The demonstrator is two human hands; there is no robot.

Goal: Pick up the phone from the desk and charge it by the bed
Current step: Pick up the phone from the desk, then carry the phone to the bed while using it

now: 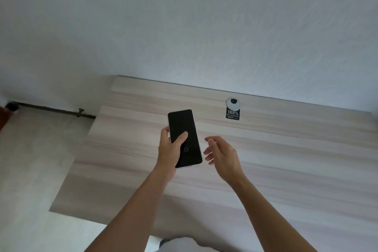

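Note:
A black-screened phone (183,127) with a pale edge is held above the light wooden desk (276,159). My left hand (168,149) grips it from the left side, thumb lying across the dark screen. My right hand (222,153) hovers just to the right of the phone, fingers spread and curled, holding nothing and not touching it. No bed and no charger are in view.
A round cable grommet (233,102) with a black "100%" sticker (232,114) sits near the desk's back edge by the white wall. Pale floor lies left of the desk, with a dark pipe (55,109) along the wall's base.

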